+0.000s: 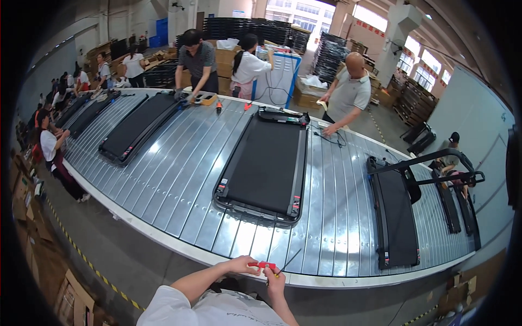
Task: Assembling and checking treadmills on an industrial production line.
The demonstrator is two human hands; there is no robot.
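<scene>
We stand at the six o'clock edge of a wide, curved conveyor of ribbed silver metal slats (179,179), which fills most of the view. Black flat treadmill decks ride on it: the nearest black treadmill deck with grey side rails (265,163) lies just above centre, untouched and well apart from our hands. Another black deck with raised handlebars (399,209) sits at three o'clock, and more decks (138,127) run off toward ten o'clock. Other workers stand along the far edge at twelve and one o'clock.

At six o'clock, over the conveyor's near rim, our left hand (237,265) pinches a small red clip-like part (263,265), and our right hand (275,279) is closed around a thin black rod or cable tie (290,260) meeting that part. We judge the small piece is only being readied; nothing from our hands is yet fitted to the nearest deck.
</scene>
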